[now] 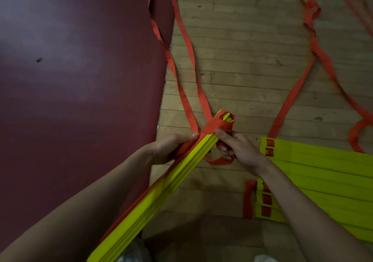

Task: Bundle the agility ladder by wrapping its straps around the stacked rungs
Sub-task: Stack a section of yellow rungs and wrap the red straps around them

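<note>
Two hands hold the stacked rungs slantwise above the line where the red mat meets the wooden floor. Your left hand curls round the stack's left side, pinning orange webbing against it. Your right hand sets its thumb by the strap wrap, fingers hooked through a strap loop. Loose straps trail toward the floor's far edge; flat rungs lie near its right edge.
</note>
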### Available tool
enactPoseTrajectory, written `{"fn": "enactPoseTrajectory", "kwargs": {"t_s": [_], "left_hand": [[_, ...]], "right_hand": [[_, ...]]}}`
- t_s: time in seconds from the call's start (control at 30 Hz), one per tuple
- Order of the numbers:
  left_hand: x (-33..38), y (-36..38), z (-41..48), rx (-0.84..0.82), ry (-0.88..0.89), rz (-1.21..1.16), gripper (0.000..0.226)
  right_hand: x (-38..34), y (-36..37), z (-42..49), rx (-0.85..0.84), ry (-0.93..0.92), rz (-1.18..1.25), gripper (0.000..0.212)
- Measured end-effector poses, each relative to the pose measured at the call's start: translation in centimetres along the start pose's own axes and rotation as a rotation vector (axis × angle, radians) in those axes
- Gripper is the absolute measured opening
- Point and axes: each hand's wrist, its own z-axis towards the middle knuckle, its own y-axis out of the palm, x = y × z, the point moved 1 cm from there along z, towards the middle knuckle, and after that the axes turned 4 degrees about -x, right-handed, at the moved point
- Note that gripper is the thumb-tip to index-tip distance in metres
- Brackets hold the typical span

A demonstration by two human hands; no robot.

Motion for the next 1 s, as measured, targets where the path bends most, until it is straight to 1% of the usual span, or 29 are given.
{"fn": "enactPoseTrajectory", "kwargs": {"t_s": [0.07, 0.17, 0.3, 0.4, 0.47, 0.57, 0.6, 0.73, 0.8, 0.87, 1.0], "left_hand": [[0.3, -0.1, -0.1, 0.021, 0.041, -0.009, 0.063], [0.7, -0.3, -0.3, -0.015, 0.056, -0.067, 0.061], [0.5, 0.4, -0.8, -0.206, -0.073, -0.074, 0.06], [0.1, 0.7, -1.0, -0.251, -0.114, -0.133, 0.056], [0.0, 0.8, -1.1, -0.238, -0.119, -0.149, 0.051], [0.3, 1.0, -0.9, -0.161, -0.091, -0.105, 0.046], [0.4, 0.9, -0.8, -0.141, -0.077, -0.095, 0.044], [1.1, 0.4, -1.1, -0.127, -0.039, -0.056, 0.042], [1.5, 0.5, -1.2, -0.141, -0.011, -0.015, 0.041], [1.8, 0.4, -1.2, -0.114, 0.017, 0.026, 0.041], [2.1, 0.1, -1.0, 0.026, 0.079, 0.049, 0.031]], "right_hand": [[0.0, -0.1, 0.0, -0.005, -0.003, 0.0, 0.034], [-0.2, -0.2, 0.1, -0.011, -0.011, 0.007, 0.031], [-0.3, -0.3, 0.3, -0.02, -0.025, 0.047, 0.029], [-0.4, -0.5, 0.2, -0.055, -0.014, 0.03, 0.03], [-0.5, -0.7, 0.1, -0.08, 0.003, -0.033, 0.029], [-0.8, -1.2, 0.0, -0.155, 0.071, -0.163, 0.015], [-0.7, -1.5, 0.1, -0.17, 0.099, -0.18, 0.014], [-0.2, -2.2, 0.3, -0.11, 0.137, -0.235, 0.013], [-0.1, -2.0, 0.4, -0.079, 0.152, -0.255, 0.008], [-0.1, -1.8, 0.4, -0.056, 0.156, -0.278, 0.003], [0.2, -1.2, 0.5, -0.019, 0.098, -0.325, 0.02]]}}
